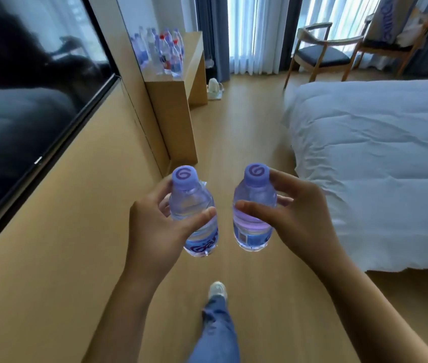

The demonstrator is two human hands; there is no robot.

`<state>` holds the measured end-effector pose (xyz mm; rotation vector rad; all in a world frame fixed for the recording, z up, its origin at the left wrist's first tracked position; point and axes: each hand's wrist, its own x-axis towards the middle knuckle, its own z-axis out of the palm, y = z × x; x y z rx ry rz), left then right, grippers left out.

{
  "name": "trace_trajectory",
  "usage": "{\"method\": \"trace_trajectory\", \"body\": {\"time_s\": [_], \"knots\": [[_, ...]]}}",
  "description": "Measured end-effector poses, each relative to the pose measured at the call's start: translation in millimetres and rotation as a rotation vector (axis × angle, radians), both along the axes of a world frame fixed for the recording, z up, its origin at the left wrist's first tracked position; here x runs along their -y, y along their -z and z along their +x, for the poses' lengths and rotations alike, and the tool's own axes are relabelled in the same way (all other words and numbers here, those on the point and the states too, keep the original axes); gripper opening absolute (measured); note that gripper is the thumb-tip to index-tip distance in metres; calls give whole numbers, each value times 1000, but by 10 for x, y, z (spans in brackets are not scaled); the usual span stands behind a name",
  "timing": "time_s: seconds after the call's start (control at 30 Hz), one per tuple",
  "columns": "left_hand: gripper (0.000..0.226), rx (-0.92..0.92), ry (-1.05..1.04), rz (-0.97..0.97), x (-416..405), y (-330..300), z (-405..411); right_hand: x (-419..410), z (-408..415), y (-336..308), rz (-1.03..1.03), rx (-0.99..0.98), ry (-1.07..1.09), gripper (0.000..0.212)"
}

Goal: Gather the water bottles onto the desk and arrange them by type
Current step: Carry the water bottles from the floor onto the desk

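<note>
My left hand (152, 226) grips a clear water bottle with a purple cap (193, 205), upright, thumb across its front. My right hand (296, 216) grips a second purple-capped bottle (253, 205) of the same kind, also upright. Both are carried above the wooden floor, side by side and apart. Far ahead on the left stands the wooden desk (194, 56), against the wall. On it is a cluster of several bottles (163, 51), some with purple caps and some with red caps.
A large dark TV (24, 100) hangs on the left wall panel. A white bed (380, 163) fills the right side. A white kettle (214, 87) sits on the floor by the desk. Two wooden chairs (320, 51) stand by the curtains. My leg (215, 323) is below.
</note>
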<state>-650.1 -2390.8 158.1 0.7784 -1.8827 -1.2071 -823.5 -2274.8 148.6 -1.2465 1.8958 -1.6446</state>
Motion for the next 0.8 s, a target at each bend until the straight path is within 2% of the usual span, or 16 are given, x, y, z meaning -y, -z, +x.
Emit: {"method": "trace_trajectory", "body": {"time_s": [0.23,0.43,0.57,0.8], "knots": [[49,-4,33,-12,1779,56,-1280,1695,-1226,71,0,-51,47,44],[53,-34,86,8,2981,-61,-2277,2830,-2163,-54,-14,-51,90,48],[47,-44,111,22,3719,-52,-2974,3539,-2857,-24,-20,-28,116,47],[45,-33,51,32,5044,102,-4334,4914,-4240,117,2,-47,91,50]]}}
